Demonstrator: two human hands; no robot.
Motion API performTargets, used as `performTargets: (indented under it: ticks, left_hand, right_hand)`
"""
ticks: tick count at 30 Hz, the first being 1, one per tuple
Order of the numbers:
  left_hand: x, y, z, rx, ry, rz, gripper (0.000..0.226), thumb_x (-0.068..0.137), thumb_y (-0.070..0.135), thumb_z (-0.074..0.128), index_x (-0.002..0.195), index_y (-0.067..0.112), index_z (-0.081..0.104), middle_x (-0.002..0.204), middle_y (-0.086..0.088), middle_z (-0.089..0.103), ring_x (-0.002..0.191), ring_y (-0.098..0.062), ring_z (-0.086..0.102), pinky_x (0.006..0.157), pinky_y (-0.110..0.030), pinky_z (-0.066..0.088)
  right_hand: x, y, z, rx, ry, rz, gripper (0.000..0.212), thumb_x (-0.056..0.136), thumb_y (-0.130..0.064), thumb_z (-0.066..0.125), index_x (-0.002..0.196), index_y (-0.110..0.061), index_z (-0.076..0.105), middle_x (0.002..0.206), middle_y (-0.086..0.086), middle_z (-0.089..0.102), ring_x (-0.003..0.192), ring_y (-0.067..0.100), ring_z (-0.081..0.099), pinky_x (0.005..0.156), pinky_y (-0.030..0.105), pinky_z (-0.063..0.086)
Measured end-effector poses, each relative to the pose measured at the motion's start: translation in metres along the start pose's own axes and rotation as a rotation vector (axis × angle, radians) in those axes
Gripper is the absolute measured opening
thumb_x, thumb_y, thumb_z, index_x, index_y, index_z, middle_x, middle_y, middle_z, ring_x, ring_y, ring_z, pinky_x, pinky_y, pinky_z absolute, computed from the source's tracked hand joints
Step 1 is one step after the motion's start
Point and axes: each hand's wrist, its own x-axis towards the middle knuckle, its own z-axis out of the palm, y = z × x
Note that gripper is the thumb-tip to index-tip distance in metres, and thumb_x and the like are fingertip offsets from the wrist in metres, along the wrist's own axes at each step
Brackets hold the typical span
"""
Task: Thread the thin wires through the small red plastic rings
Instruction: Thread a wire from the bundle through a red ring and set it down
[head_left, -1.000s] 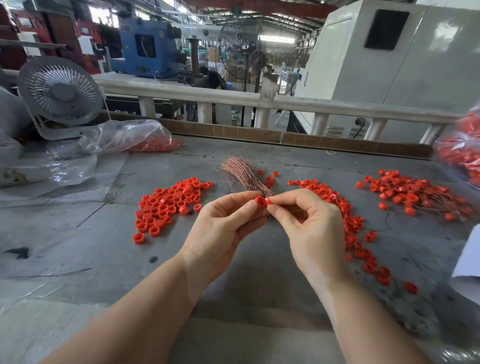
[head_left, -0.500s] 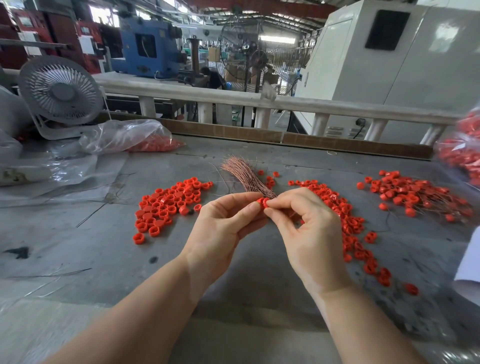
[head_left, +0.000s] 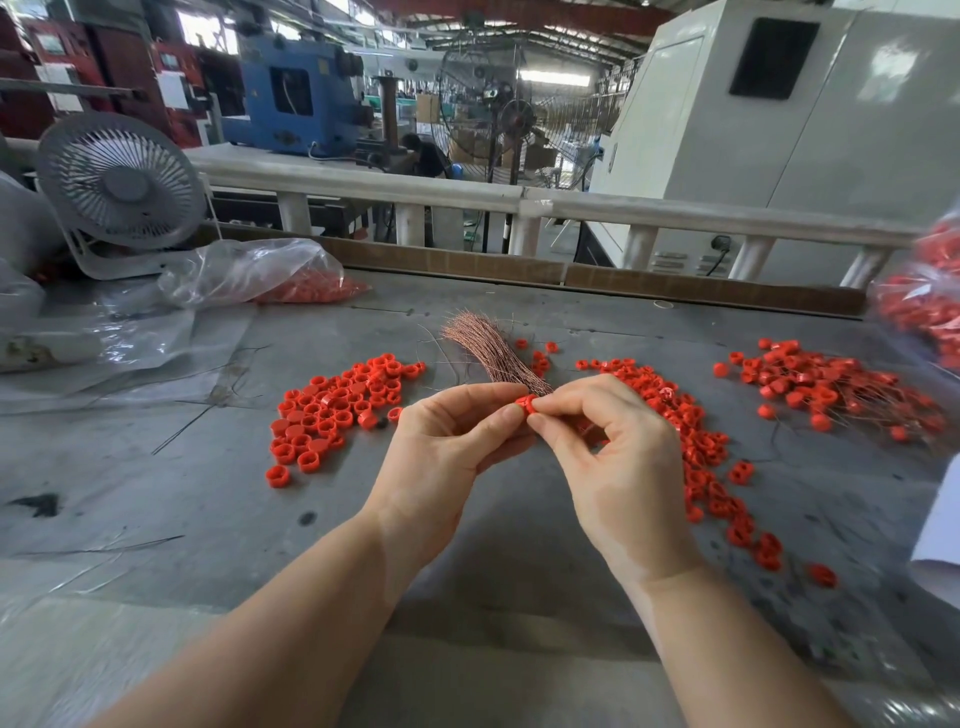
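One red plastic ring (head_left: 525, 404) is pinched above the grey table (head_left: 208, 493) between the fingertips of the left hand (head_left: 447, 447) and the right hand (head_left: 618, 457); whether a wire is held with it cannot be told. Just behind it lies the copper wire bundle (head_left: 485, 348), largely unused. Unthreaded rings are heaped at left (head_left: 337, 410) and strewn at right (head_left: 701, 457). Rings already wired are piled far right (head_left: 831, 389). Progress is judged partial: much remains. Bagged rings (head_left: 306, 286) are noted beyond.
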Motion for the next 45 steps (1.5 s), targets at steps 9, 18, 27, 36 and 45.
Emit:
performTargets:
  ticks: [9, 18, 27, 36, 45]
  left_hand:
    - [0.0003, -0.0012, 0.0003, 0.052, 0.021, 0.039, 0.018, 0.067, 0.011, 0.065, 0.078, 0.018, 0.077, 0.081, -0.006, 0.074, 0.078, -0.015, 0.07, 0.068, -0.02, 0.054]
    - [-0.0008, 0.0005, 0.0018, 0.086, 0.049, 0.06, 0.015, 0.073, 0.003, 0.064, 0.084, 0.01, 0.072, 0.082, -0.008, 0.074, 0.077, -0.017, 0.07, 0.07, -0.022, 0.056]
    - [-0.0025, 0.0018, 0.003, 0.159, 0.065, 0.099, 0.017, 0.08, -0.005, 0.061, 0.086, 0.007, 0.07, 0.079, -0.006, 0.073, 0.075, -0.014, 0.07, 0.068, -0.019, 0.054]
    - [0.0, -0.0012, 0.0002, 0.102, 0.058, 0.048, 0.016, 0.076, 0.004, 0.063, 0.081, 0.014, 0.074, 0.081, -0.007, 0.074, 0.076, -0.014, 0.07, 0.068, -0.02, 0.054]
    - [0.0008, -0.0004, 0.0002, -0.025, 0.021, -0.034, 0.015, 0.067, 0.011, 0.064, 0.076, 0.013, 0.076, 0.08, -0.007, 0.073, 0.073, -0.013, 0.069, 0.065, -0.02, 0.054]
  right_hand:
    - [0.0001, -0.0002, 0.0003, 0.03, -0.001, 0.069, 0.006, 0.076, -0.007, 0.071, 0.078, -0.012, 0.071, 0.077, -0.006, 0.063, 0.074, 0.005, 0.059, 0.068, 0.018, 0.048]
    - [0.0001, -0.0018, 0.0001, 0.03, -0.019, 0.079, 0.008, 0.077, -0.003, 0.069, 0.081, -0.01, 0.071, 0.079, -0.006, 0.063, 0.078, 0.005, 0.06, 0.071, 0.016, 0.048]
    - [-0.001, -0.0036, -0.0001, -0.042, -0.016, 0.024, 0.004, 0.078, -0.007, 0.067, 0.08, -0.008, 0.07, 0.077, -0.003, 0.063, 0.073, 0.008, 0.057, 0.068, 0.021, 0.048]
    - [-0.001, -0.0016, 0.0013, -0.027, -0.044, -0.001, 0.007, 0.08, -0.008, 0.064, 0.083, -0.008, 0.07, 0.08, -0.004, 0.06, 0.075, 0.005, 0.056, 0.069, 0.019, 0.047]
    - [0.0011, -0.0015, 0.0009, 0.101, -0.025, 0.092, 0.007, 0.078, -0.008, 0.065, 0.081, -0.011, 0.071, 0.083, -0.008, 0.066, 0.081, 0.002, 0.062, 0.075, 0.018, 0.049]
